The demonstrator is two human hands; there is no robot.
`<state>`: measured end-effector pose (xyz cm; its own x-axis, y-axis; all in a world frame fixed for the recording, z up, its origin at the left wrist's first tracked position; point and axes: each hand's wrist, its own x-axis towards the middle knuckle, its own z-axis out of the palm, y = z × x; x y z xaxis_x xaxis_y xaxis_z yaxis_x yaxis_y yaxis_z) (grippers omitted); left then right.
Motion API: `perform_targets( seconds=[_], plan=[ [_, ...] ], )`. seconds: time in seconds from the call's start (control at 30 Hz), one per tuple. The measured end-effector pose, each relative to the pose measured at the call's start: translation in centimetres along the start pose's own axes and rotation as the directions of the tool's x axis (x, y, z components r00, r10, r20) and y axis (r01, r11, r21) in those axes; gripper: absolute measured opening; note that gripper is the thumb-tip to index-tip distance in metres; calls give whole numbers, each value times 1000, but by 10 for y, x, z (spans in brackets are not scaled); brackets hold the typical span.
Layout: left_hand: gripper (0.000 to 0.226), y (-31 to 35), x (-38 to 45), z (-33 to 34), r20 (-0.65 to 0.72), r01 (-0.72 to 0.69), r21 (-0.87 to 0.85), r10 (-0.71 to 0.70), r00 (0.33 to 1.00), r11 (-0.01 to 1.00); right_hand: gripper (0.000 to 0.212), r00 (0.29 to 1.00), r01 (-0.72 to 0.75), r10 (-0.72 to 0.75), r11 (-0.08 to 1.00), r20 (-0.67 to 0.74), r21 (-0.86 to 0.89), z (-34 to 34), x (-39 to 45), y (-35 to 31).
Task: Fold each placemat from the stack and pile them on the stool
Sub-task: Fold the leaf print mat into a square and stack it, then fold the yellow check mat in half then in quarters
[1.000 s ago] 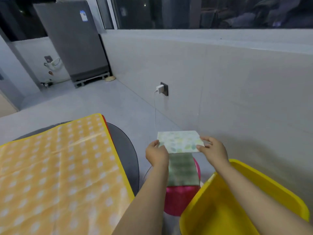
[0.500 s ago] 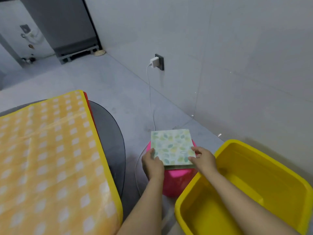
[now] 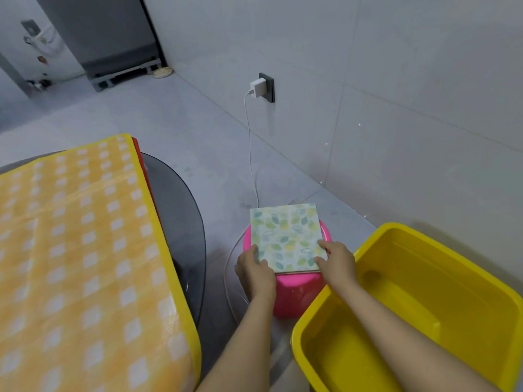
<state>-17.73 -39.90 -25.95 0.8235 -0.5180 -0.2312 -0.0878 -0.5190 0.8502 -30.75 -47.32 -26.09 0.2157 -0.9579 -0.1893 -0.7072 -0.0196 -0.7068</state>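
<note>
Nearest the camera, two bare forearms reach forward, the right one crossing over the rim of a yellow plastic tub (image 3: pixel 478 281) at the lower right. To the left lies the stack of flat placemats (image 3: pixel 79 250), its top one orange-and-white check with a yellow border (a red edge shows beneath its far corner), resting on a dark round surface (image 3: pixel 181 210). Ahead, the left hand (image 3: pixel 254 268) holds the near left corner of a folded placemat (image 3: pixel 285 236) printed with green and yellow leaves, thumb on top and fingers curled under its edge. The right hand (image 3: pixel 335 261) pinches the near right corner in the same way. The folded placemat lies flat on the pink stool (image 3: pixel 294 290), with another layer's edge just visible beneath it. Beyond the stool, a white cable (image 3: pixel 250 154) runs across the grey floor up to a charger (image 3: pixel 259 87) plugged into a dark wall socket. Farther off stands a grey cabinet (image 3: pixel 107 32).
</note>
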Motion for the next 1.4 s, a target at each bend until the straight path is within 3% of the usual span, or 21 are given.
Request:
perform_targets(
  seconds=[0.2,0.37,0.5,0.57,0.73,0.87,1.0,1.27,1.4],
  plan=[
    [34,-12,2,-3,-22,4,162,-1,1000,987,45,998,32,-44,980,-53,-196,8,-1,4],
    [35,-3,-6,-4,-9,111,131,-111,994,985,46,997,74,-73,977,15,-200,7,-4,10],
    [42,15,-28,-5,38,-97,317,90,995,943,46,993,113,-118,981,-21,-155,-5,-21,5],
    [43,32,-46,-6,80,-190,281,174,981,941,44,982,170,-179,977,-66,-126,-15,-31,-6],
    [40,93,-87,-30,82,-296,-29,297,951,955,37,927,338,-333,941,-175,-3,-63,-62,-61],
    [36,133,-112,-83,22,-401,-190,412,911,896,35,866,475,-452,877,-214,69,-108,-102,-123],
    [32,153,-130,-160,-27,-506,-226,514,858,833,31,805,588,-562,800,-192,123,-132,-149,-184],
    [27,109,-146,-314,-90,-619,42,620,779,784,28,657,747,-749,630,-90,214,-88,-241,-269],
    [28,67,-151,-372,-80,-601,182,620,780,779,28,596,777,-803,584,26,236,-43,-273,-283]
  ],
)
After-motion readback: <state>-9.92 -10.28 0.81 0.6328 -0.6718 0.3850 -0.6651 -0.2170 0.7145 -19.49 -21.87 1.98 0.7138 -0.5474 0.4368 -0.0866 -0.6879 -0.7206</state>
